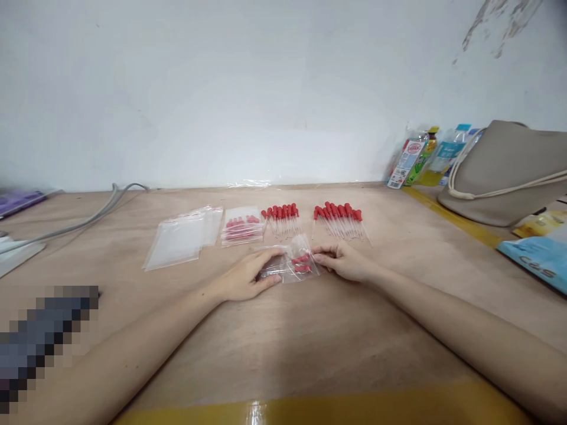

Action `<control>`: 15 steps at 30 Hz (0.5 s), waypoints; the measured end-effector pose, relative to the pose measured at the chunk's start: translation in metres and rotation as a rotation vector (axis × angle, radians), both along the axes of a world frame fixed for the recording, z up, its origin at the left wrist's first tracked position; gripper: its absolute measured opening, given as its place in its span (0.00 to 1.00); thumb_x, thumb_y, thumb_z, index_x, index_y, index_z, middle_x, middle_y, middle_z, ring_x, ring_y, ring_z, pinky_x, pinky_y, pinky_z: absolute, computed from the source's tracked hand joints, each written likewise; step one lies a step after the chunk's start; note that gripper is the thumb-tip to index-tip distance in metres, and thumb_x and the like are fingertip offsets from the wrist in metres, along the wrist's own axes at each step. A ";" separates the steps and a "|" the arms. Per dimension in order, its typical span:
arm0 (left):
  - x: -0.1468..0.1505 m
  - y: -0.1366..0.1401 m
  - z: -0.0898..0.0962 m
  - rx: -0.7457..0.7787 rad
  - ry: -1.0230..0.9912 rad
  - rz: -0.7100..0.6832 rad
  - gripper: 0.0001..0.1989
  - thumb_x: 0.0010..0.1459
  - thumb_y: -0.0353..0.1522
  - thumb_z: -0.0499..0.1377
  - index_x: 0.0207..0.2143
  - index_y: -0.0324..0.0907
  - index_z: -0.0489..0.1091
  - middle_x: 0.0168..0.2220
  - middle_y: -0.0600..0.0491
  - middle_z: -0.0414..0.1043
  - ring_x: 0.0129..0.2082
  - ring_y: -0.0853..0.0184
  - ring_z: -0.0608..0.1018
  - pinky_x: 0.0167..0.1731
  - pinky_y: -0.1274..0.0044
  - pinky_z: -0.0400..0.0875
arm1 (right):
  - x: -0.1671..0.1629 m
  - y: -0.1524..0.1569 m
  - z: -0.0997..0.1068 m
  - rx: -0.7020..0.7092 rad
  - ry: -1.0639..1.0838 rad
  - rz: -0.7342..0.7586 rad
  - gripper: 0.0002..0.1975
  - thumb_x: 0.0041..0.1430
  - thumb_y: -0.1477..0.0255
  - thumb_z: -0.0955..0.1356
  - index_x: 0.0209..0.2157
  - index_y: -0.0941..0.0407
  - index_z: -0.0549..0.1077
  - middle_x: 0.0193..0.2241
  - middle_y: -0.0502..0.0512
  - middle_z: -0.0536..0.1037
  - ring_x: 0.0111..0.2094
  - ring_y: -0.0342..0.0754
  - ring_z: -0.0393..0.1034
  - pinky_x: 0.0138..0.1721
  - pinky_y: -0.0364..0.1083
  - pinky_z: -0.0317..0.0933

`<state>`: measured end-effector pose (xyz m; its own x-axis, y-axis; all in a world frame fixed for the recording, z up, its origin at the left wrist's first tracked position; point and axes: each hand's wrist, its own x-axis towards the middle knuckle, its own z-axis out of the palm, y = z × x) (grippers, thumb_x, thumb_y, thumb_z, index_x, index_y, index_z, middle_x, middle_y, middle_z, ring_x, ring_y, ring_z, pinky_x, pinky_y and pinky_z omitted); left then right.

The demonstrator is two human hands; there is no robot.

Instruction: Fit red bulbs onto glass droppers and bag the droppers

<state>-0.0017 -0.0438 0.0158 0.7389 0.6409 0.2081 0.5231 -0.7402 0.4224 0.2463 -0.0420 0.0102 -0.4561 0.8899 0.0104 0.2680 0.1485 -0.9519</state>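
Between my two hands, just above or on the table, is a clear plastic zip bag [290,271] with red-bulbed droppers [303,268] inside. My left hand [243,277] holds the bag's left end, fingers behind and thumb in front. At the right end, my right hand [345,262] pinches the plastic near the red bulbs. Beyond the hands lie two rows of loose droppers with red bulbs and thin clear tubes, a left row [283,218] and a right row [340,217]. A stack of filled bags [242,227] lies left of them, beside flat clear bags [177,239].
A grey cable [101,209] runs along the left, near a blurred-out dark object [44,336]. At the back right, a carton [405,164] and bottles [447,154] stand by a grey-beige bag [509,171]. A blue packet [538,260] lies at the right. Yellow tape [310,407] edges the table.
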 end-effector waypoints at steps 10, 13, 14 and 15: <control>0.000 0.000 -0.001 -0.019 -0.031 -0.009 0.17 0.57 0.37 0.52 0.48 0.43 0.59 0.55 0.46 0.61 0.52 0.61 0.67 0.50 0.67 0.62 | 0.006 0.064 0.012 0.377 -0.629 -0.576 0.05 0.50 0.72 0.65 0.28 0.59 0.70 0.28 0.55 0.74 0.32 0.45 0.67 0.33 0.42 0.58; -0.001 0.001 -0.003 -0.045 -0.057 -0.005 0.13 0.57 0.38 0.53 0.44 0.43 0.60 0.55 0.46 0.61 0.52 0.61 0.67 0.50 0.67 0.62 | -0.011 0.084 0.012 0.361 -0.809 -0.613 0.14 0.50 0.73 0.65 0.40 0.63 0.67 0.37 0.64 0.73 0.39 0.52 0.68 0.36 0.45 0.60; -0.002 0.001 -0.004 -0.052 -0.062 -0.005 0.12 0.57 0.38 0.53 0.42 0.43 0.60 0.55 0.46 0.61 0.52 0.61 0.67 0.50 0.67 0.62 | -0.016 0.089 0.011 0.325 -0.846 -0.617 0.18 0.50 0.74 0.65 0.44 0.64 0.64 0.40 0.66 0.72 0.41 0.54 0.68 0.37 0.46 0.60; -0.002 0.001 -0.004 -0.056 -0.067 -0.006 0.12 0.57 0.37 0.53 0.41 0.42 0.60 0.55 0.45 0.61 0.52 0.61 0.67 0.49 0.67 0.62 | -0.021 0.093 0.011 0.281 -0.872 -0.616 0.22 0.49 0.75 0.65 0.47 0.65 0.62 0.41 0.68 0.71 0.42 0.55 0.68 0.37 0.47 0.61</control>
